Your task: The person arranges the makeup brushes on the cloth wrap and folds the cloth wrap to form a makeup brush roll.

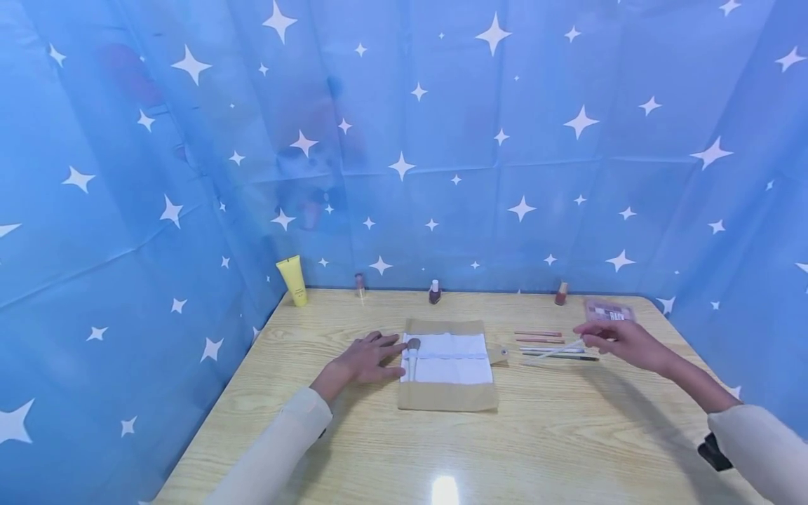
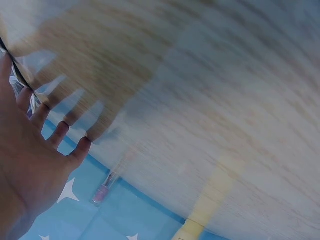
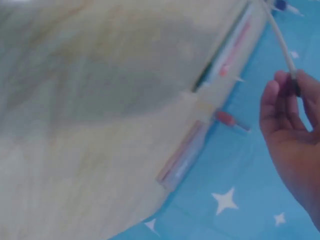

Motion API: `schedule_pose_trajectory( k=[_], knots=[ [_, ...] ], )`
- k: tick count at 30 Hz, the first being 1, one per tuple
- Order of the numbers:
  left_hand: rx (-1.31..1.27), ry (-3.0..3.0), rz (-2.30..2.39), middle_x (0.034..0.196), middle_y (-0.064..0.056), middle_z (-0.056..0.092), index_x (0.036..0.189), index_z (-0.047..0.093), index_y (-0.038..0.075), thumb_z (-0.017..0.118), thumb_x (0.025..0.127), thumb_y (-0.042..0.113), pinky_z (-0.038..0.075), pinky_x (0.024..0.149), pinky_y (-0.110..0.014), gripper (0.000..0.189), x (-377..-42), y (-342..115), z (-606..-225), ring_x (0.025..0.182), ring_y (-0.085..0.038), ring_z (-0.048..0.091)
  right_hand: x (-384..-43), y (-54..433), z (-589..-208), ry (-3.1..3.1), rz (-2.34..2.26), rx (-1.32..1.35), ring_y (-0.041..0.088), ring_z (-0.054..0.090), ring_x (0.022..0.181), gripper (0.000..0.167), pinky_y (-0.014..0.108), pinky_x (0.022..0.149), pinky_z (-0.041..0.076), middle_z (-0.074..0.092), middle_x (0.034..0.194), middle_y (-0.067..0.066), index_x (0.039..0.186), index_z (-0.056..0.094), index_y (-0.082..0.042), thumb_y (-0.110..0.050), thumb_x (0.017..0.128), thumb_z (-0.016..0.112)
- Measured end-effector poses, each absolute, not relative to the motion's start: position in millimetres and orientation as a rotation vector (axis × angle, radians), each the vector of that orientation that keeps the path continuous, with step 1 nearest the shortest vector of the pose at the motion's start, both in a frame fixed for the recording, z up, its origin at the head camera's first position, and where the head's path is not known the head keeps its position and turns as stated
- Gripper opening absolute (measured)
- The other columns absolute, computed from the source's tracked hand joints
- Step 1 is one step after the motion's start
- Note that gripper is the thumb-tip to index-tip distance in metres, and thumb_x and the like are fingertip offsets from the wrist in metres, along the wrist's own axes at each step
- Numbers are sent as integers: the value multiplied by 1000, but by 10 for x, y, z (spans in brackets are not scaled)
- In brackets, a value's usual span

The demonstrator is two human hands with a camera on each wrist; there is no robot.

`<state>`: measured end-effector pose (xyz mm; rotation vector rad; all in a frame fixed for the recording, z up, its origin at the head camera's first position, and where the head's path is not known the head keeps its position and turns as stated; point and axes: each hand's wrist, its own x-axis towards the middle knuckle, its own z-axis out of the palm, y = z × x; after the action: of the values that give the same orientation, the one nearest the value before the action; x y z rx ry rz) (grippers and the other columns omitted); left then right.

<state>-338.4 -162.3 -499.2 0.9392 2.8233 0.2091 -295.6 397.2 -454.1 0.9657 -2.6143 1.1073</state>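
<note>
Blue cloth [image 1: 454, 105] printed with white four-pointed stars [image 1: 494, 34] of various sizes hangs behind and along both sides of a pale wood-grained counter [image 1: 555, 435] with a rounded far right corner, creases [image 1: 429, 169] running across the fabric and a bright glare [image 1: 445, 489] shining on the near edge of the visible surface.

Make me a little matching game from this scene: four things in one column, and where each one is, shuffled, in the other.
Things
1. Yellow squeeze tube
2. Thin white rod with a dark end
3. Tan fold-out case with a white lining
4. Makeup brush with a grey head and pale handle

Places
A. Inside the case, at its left side
B. Held in the fingers of the right hand
C. Near the far left corner of the wood-grain table
D. Spread open in the middle of the table

Right pairs: 1-C, 2-B, 3-D, 4-A
</note>
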Motion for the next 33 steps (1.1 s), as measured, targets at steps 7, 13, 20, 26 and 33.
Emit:
schedule_pose_trajectory(
  k=[7,13,20,26,33],
  knots=[
    [947,2823,216,170,-4,30,163,38,28,48,103,64,26,118,-69,70,-3375,-1635,-4987,155,-42,25,-3042,3720,-4300,-2635,1230,784,8,74,91,27,28,70,61,76,111,4,127,65,9,1,101,64],
    [943,2822,231,170,-5,30,163,38,27,49,103,63,26,118,-69,70,-3374,-1635,-4989,154,-42,25,-3146,3469,-4150,-2664,1355,700,5,72,96,28,29,78,61,74,117,17,128,65,7,-8,104,64],
    [936,2823,230,170,-5,31,163,37,28,49,103,63,25,119,-69,70,-3365,-1626,-5001,155,-42,24,-3303,3158,-4000,-2644,1421,722,9,73,95,24,28,79,60,77,109,6,123,68,3,-12,105,64],
    [922,2827,220,170,-4,29,163,35,30,47,103,65,23,120,-67,71,-3371,-1623,-5006,156,-40,22,-3466,2915,-3881,-2629,1402,762,7,73,91,23,28,77,61,77,109,13,121,69,4,-9,103,65],
    [910,2831,224,170,-3,29,163,36,31,47,102,66,24,121,-66,71,-3368,-1634,-5001,156,-39,22,-3612,2643,-3768,-2612,1391,835,9,73,88,19,28,75,61,77,108,16,117,72,3,-9,103,66]
  ],
)
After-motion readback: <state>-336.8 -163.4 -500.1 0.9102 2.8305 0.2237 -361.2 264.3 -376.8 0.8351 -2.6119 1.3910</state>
